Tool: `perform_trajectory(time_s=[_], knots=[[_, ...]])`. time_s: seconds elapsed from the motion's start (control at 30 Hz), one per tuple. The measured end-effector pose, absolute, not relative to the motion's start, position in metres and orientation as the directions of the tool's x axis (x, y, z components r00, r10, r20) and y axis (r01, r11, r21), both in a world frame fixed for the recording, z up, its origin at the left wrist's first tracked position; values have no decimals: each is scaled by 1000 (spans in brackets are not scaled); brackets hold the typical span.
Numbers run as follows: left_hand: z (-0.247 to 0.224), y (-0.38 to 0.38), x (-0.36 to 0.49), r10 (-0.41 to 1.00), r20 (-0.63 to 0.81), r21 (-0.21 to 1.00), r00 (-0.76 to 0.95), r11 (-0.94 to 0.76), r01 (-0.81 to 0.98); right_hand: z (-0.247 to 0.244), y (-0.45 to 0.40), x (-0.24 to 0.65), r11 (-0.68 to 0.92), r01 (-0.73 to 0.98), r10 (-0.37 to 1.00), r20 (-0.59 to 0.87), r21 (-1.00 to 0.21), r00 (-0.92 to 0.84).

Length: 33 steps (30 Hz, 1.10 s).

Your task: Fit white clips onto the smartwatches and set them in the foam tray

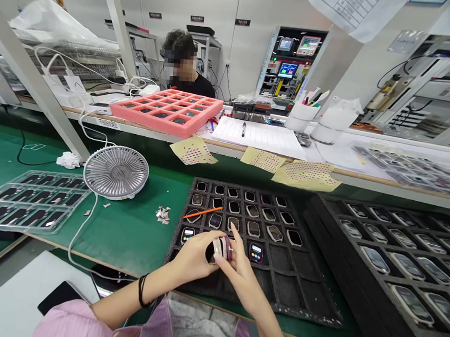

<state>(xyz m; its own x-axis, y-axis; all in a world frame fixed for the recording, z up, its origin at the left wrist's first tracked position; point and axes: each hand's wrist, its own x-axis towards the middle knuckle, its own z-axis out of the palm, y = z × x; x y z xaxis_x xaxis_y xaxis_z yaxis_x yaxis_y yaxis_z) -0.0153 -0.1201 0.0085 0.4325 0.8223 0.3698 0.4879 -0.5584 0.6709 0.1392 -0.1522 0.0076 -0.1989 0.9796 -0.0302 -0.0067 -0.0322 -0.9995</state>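
My left hand [194,254] and my right hand [239,269] together grip a small smartwatch [217,250] with a pale metal case and a purple part, just above the near edge of a black foam tray [297,291]. The tray holds several watches in rows of square pockets, and its nearest pockets show bare foam. Two lit watches [255,253] sit close to my hands. An orange stylus [203,213] lies across the pockets just beyond my left hand. Part of the held watch is hidden by my fingers.
A black tray of watch cases [387,267] lies right, with a desk fan [116,172] and clear plastic tray [30,201] left. Yellow sticker sheets [193,151] lie beyond. On the far shelf stands a pink foam tray [166,110]. A seated co-worker [185,71] faces me.
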Motion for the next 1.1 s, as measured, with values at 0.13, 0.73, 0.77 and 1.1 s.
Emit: perform_trajectory(time_s=[0.13, 0.73, 0.77, 1.1], knots=[[12, -122, -18, 790, 431, 680, 436, -602, 418, 11, -142, 153, -285, -295, 921, -175, -912, -348], [23, -120, -26, 630, 328, 687, 704, -671, 280, 0, -137, 146, -398, -310, 876, -257, -864, -408], [23, -120, -26, 629, 325, 694, 707, -666, 273, -1, -138, 146, -387, -313, 886, -256, -867, -387], [6, -119, -39, 958, 70, 992, 278, -96, 81, -14, -150, 161, -268, -391, 963, -235, -880, -132]])
